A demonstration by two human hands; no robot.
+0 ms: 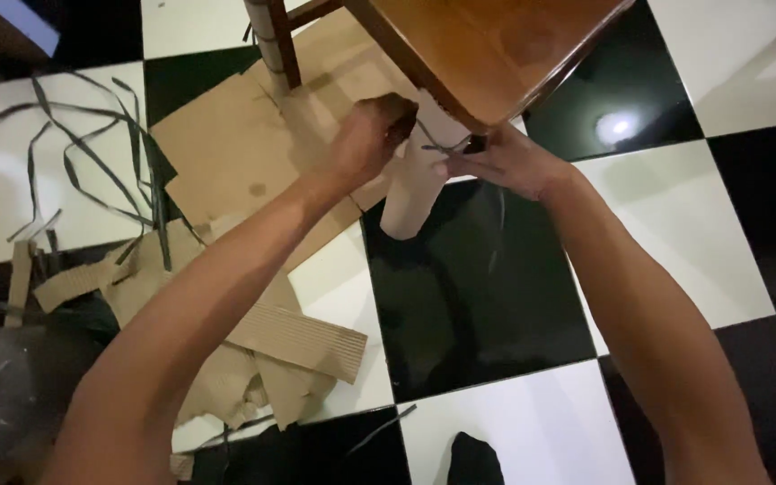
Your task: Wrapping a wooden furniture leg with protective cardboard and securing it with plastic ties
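Note:
A brown wooden chair [496,45] stands at the top of the head view. One front leg [410,193] is wrapped in pale paper or cardboard. My left hand [370,135] is closed near the top of that wrapped leg, gripping a thin dark strap [433,144]. Just right of the leg, under the seat edge, my right hand [505,162] pinches the other end of the same strap. The strap runs between both hands around the leg.
Flat cardboard sheets [226,153] and torn corrugated scraps [298,341] lie on the black and white tiled floor [496,422] at the left. Loose dark straps [83,153] curl at far left. Another chair leg [271,45] stands behind. A dark foot [473,458] shows below.

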